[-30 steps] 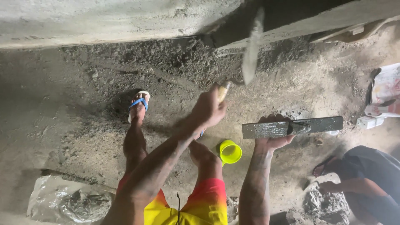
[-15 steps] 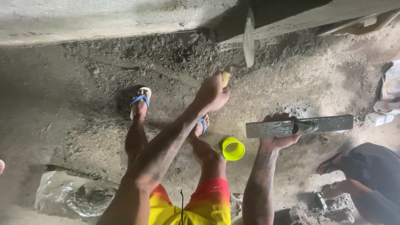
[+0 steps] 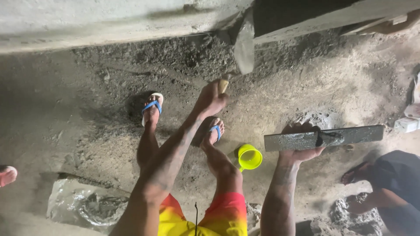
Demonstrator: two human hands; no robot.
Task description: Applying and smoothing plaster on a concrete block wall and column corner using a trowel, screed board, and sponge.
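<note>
My left hand is shut on the wooden handle of a trowel. Its grey blade points up and reaches the lower edge of a concrete wall, at a dark gap. My right hand holds up a long flat mortar board from below, with wet grey mortar smeared on it. My feet in blue flip-flops stand on sandy ground, and I wear red and yellow shorts.
A yellow cup lies by my right foot. A heap of wet mortar on a sheet sits at bottom left. Another person in dark clothes crouches at bottom right by a mortar pile. Someone's toes show at the left edge.
My left hand has carried the trowel up and to the right, bringing the blade from mid-air to the wall's lower edge. The board in my right hand stays level.
</note>
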